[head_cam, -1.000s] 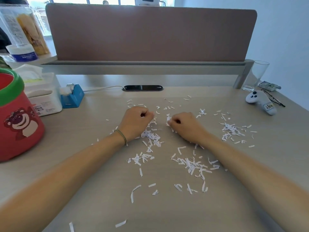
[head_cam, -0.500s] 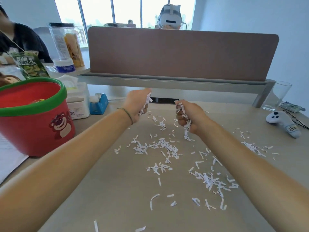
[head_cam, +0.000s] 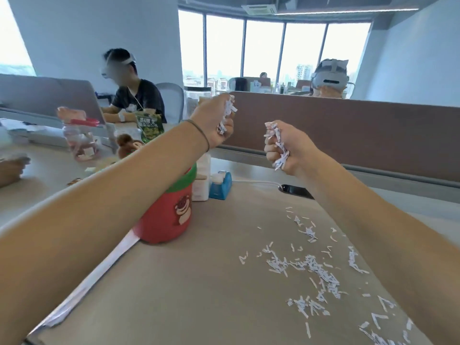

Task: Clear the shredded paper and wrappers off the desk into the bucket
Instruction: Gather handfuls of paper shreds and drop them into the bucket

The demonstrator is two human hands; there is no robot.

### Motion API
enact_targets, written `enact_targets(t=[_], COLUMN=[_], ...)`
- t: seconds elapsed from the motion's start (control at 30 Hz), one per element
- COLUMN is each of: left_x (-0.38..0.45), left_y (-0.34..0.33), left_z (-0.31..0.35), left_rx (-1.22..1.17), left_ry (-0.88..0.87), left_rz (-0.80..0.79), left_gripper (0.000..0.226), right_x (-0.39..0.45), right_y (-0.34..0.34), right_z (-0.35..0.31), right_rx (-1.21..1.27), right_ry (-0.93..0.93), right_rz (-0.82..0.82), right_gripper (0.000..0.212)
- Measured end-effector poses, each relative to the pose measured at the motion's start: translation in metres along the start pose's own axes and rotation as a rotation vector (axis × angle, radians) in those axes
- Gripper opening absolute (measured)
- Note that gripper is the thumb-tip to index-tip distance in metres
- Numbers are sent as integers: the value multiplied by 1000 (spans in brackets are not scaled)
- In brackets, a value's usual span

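Both hands are raised above the desk, each with its fingers curled round a clump of white shredded paper. My left hand (head_cam: 214,123) is higher and lies above and behind the red bucket (head_cam: 166,220), whose green rim is mostly hidden by my left forearm. My right hand (head_cam: 286,148) hangs to the right of the bucket, over the desk's back edge. Several loose paper shreds (head_cam: 321,272) still lie scattered on the beige desk (head_cam: 199,282) at lower right.
A blue tape dispenser (head_cam: 220,186) and a white box (head_cam: 201,180) stand behind the bucket. A brown divider panel (head_cam: 361,130) runs along the back. White paper sheets (head_cam: 99,270) lie at the desk's left edge. Two people sit at neighbouring desks.
Both hands closed on shreds on the desk, then lifted with them and moved left toward the bucket. The camera view has swung up and to the left.
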State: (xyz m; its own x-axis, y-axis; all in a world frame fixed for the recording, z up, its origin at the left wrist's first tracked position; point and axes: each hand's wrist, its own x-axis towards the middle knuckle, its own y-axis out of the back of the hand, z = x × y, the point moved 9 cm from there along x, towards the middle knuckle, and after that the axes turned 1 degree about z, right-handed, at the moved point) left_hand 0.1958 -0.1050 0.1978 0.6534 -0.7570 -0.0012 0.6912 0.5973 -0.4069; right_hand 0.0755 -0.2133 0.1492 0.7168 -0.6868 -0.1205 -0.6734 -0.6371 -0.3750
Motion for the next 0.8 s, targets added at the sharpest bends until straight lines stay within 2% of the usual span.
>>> enact_targets(t=[0.23,0.37,0.43,0.57,0.7,0.8], left_x=[-9,-14,-13,-10,-9,-8], left_y=[103,146,158,173,175,178], left_z=[54,68,70,63,58,54], left_rx=[239,628,758,1054,1234,1347], left_ry=[-136,-263,-325,-334,-341,-327], left_rz=[238,389,394,374,311,267], left_gripper=[26,26,26,38,48,47], right_x=[20,28,32,38,45,50], right_y=[-95,-137,-153,-180,-191,-196], right_z=[18,37,47,62,73,77], right_rx=[33,28,31,29,8,-14], right_ry=[-14,-32,-51,-84,-84,-68], right_rz=[-108,-162,-180,-206,-190,-184], right_gripper=[42,37,31,25,27,26])
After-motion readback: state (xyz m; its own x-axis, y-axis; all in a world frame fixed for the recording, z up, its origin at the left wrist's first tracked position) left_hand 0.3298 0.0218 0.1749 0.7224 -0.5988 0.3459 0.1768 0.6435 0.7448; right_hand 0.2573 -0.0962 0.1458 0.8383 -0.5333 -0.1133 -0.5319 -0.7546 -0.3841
